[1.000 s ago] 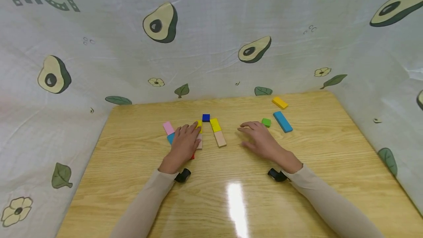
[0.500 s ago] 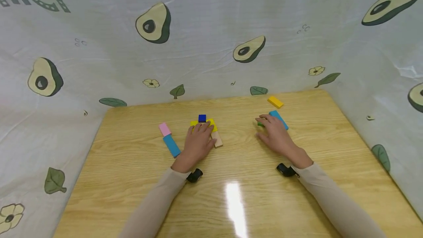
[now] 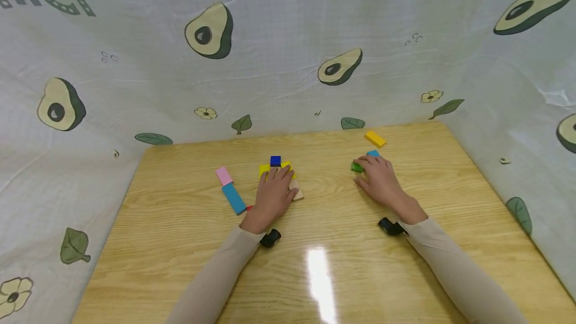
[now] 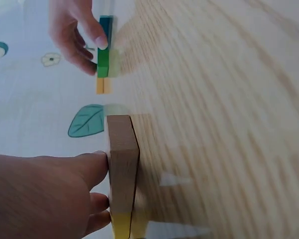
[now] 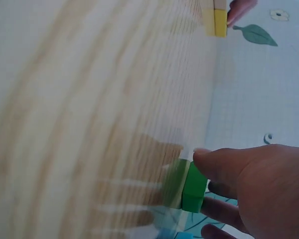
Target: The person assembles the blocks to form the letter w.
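In the head view my left hand [image 3: 273, 196] lies over the left group of blocks, its fingers stretched across a yellow block [image 3: 264, 169] and a second yellow block [image 3: 288, 166]. A plain wooden block [image 3: 296, 190] lies beside its thumb. The left wrist view has the thumb and fingers touching that wooden block [image 4: 123, 164]. On the right, my right hand [image 3: 382, 180] pinches a small green block [image 3: 357, 167] between thumb and fingers; the right wrist view shows the green block [image 5: 193, 188] at the thumb tip. A blue block [image 3: 373, 153] is mostly hidden behind this hand.
A dark blue cube [image 3: 275, 161] sits behind the yellow blocks. To the left lie a pink block [image 3: 224, 176], a long blue block [image 3: 234, 199] and a partly covered red block [image 3: 249, 208]. An orange block [image 3: 375, 139] lies near the patterned cloth backdrop [image 3: 288, 89].
My left hand has moved right, from beside the left blue block onto the yellow and wooden blocks. The right hand has moved right and taken hold of the green block.
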Available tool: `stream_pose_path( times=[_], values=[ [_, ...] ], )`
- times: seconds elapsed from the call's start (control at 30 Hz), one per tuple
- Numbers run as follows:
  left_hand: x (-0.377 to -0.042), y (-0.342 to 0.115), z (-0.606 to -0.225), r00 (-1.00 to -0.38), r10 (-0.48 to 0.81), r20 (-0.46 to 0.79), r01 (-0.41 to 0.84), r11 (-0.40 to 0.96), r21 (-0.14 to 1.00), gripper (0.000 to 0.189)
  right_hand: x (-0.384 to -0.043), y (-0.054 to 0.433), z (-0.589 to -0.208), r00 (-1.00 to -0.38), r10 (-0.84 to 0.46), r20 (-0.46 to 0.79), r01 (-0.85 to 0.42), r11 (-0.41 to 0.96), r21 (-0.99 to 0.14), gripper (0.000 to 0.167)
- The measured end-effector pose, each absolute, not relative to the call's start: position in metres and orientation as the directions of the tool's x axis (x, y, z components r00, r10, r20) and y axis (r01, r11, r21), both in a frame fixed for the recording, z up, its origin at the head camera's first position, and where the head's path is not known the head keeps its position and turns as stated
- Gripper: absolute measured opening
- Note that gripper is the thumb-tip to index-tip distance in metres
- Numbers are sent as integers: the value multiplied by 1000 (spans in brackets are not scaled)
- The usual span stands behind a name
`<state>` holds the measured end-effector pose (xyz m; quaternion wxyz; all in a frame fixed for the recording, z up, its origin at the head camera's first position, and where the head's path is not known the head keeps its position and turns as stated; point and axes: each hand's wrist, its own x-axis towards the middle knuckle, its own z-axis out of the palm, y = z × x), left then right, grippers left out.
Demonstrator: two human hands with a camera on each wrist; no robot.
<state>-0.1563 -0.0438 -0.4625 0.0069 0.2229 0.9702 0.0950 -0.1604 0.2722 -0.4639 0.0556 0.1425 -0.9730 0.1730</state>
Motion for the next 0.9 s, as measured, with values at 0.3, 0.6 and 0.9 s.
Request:
stream_pose_path(
  times=[0.3, 0.6, 0.9],
  values=[
    [-158, -41, -466, -911, 411, -12, 404, 901, 160, 54, -165, 270, -465, -950, -247, 192, -299, 897, -325, 38],
    [-157, -39, -464, -915, 403, -27, 396, 907, 143, 54, -171, 267, -465, -949, -240, 207, -301, 885, -354, 35],
    [-158, -39, -464, -919, 392, -36, 383, 912, 147, 54, -171, 252, -467, -923, -299, 243, -372, 853, -366, 35]
  ],
)
